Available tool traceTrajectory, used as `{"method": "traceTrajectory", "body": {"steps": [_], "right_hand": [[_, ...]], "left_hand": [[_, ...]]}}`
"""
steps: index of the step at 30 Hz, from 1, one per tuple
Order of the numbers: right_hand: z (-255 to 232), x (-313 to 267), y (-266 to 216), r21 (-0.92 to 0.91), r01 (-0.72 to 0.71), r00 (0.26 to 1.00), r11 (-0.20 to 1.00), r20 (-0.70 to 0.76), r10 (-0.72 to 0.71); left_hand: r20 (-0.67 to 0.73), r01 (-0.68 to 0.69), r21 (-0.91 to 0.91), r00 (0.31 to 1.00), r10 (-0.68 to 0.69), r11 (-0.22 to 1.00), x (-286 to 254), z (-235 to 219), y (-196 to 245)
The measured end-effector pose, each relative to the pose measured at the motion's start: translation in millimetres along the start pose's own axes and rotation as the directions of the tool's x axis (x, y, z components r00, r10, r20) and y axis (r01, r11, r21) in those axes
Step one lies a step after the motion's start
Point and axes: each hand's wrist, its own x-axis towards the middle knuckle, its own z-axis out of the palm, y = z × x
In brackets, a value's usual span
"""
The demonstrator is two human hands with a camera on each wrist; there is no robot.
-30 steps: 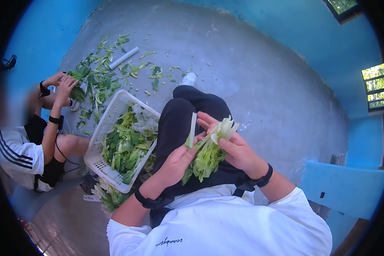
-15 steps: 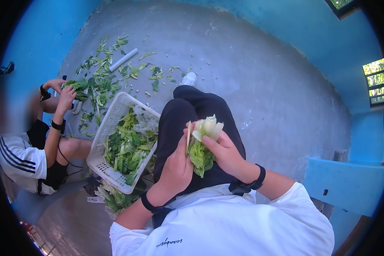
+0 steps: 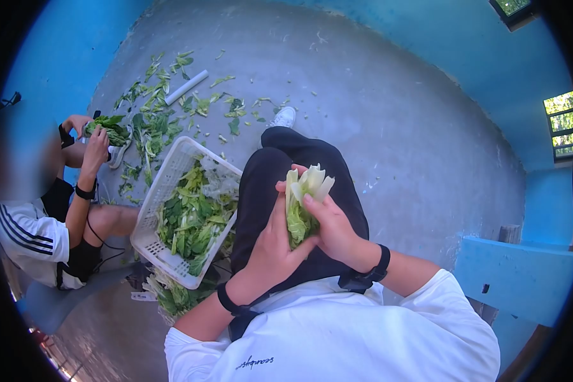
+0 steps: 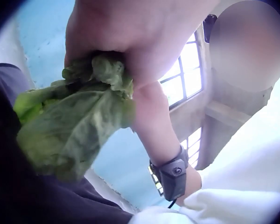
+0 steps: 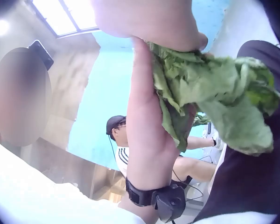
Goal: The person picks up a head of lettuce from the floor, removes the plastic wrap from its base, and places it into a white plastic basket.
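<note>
In the head view, both hands meet over the dark-trousered lap around a bunch of leafy greens (image 3: 301, 219) with cut white stalks pointing away from the body. The left hand (image 3: 270, 247) holds the bunch from the left, its fingers running up that side. From the right, the right hand (image 3: 339, 234) grips it, thumb laid across the pale stalks. Green leaves (image 4: 74, 130) hang below the hands in the left wrist view. Broad, crinkled leaves (image 5: 228, 100) spread out in the right wrist view too. Part of the bunch is hidden by the palms.
A white plastic basket (image 3: 148, 226) of loose greens stands left of the knees, with more greens (image 3: 175, 294) beside its near end. Scattered leaves (image 3: 149, 134) and a pale tube (image 3: 188, 87) lie on the floor. Another person (image 3: 28, 229) sits at left, handling greens.
The left hand's single stalk, first held apart, has come against the bunch. Both hands have closed in together around it. The other person's greens have turned slightly.
</note>
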Motion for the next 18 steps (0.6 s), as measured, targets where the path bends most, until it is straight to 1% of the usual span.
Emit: {"method": "traceTrajectory", "body": {"steps": [2,3,5,6,8,9,11,12,15,17,18], "right_hand": [[-6.3,2.2,-2.3,0.108,-0.042,0.999,0.993,0.038,0.038],[-9.1,3.7,-1.1,0.047,-0.014,0.999,0.999,0.03,0.012],[-14.7,6.2,0.9,-0.077,0.042,0.999,0.996,0.02,-0.04],[-15.3,6.5,-0.2,-0.128,0.045,0.999,0.991,-0.018,-0.048],[-15.7,8.8,-2.4,-0.23,0.045,0.993,0.972,-0.092,-0.067],[-16.9,12.5,-3.9,-0.214,0.029,0.993,0.976,-0.108,-0.053],[-20.0,23.9,-7.9,-0.179,-0.001,0.99,0.984,-0.138,-0.024],[-18.3,26.6,-12.2,-0.07,-0.062,0.983,0.996,-0.175,0.049],[-22.8,31.3,-10.3,0.026,-0.083,0.975,0.996,-0.204,0.087],[-26.0,34.2,-4.4,-0.034,0.014,0.977,0.999,-0.213,-0.021],[-27.3,34.5,-3.1,0.027,0.013,0.977,1.0,-0.213,-0.007]], "left_hand": [[-0.025,-0.015,0.044,1.0,0.016,0.999,5.3,-3.9,-1.3],[-0.037,-0.022,0.066,0.999,0.025,0.998,8.4,-5.3,-1.5],[-0.018,0.026,0.085,1.0,-0.024,0.996,15.4,-6.4,2.2],[-0.009,0.053,0.093,0.999,-0.052,0.994,17.9,-5.2,3.9],[0.029,-0.033,0.297,0.999,0.026,0.954,21.5,2.0,1.9],[0.055,-0.078,0.393,0.997,0.061,0.916,23.7,5.2,-0.2],[0.056,-0.104,0.48,0.995,0.088,0.871,28.3,9.0,-6.5],[0.057,-0.116,0.521,0.993,0.101,0.845,30.0,9.6,-9.0],[0.067,-0.057,0.361,0.997,0.036,0.931,30.6,1.9,-5.7],[-0.004,-0.109,0.081,0.994,0.109,0.991,29.0,-1.7,-13.5],[-0.067,-0.123,-0.044,0.991,0.12,0.991,24.0,-4.9,-16.9]]}}
